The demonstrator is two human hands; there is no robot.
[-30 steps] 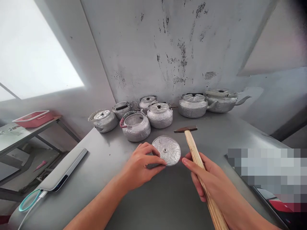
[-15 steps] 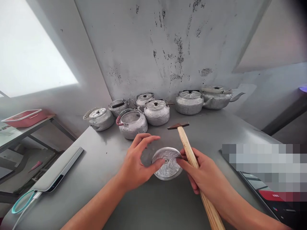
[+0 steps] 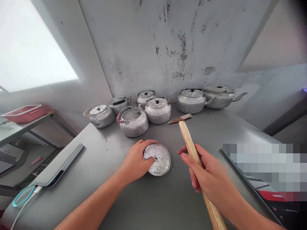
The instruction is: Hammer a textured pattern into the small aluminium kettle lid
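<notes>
A round, silvery kettle lid (image 3: 161, 161) with a dented surface and a small hole at its centre is in my left hand (image 3: 137, 162). My left thumb lies across its face and the fingers go behind its rim. My right hand (image 3: 203, 169) is closed around the pale wooden handle of a hammer (image 3: 188, 139), whose rusty metal head points away from me. The hammer head is apart from the lid. Beyond my left hand stands a lidless kettle (image 3: 134, 123) with a red and black wrapped handle.
Several dented metal kettles (image 3: 158, 111) line the back of the grey table (image 3: 153, 204) by the wall. A white device (image 3: 59, 169) with a cable lies at left. A dark-edged flat item (image 3: 261, 191), partly pixelated, lies at right. A pink basket (image 3: 26, 113) sits on a side table.
My left hand has closed on the lid and carried it left. The right hand has let go of the lid's edge and keeps the hammer.
</notes>
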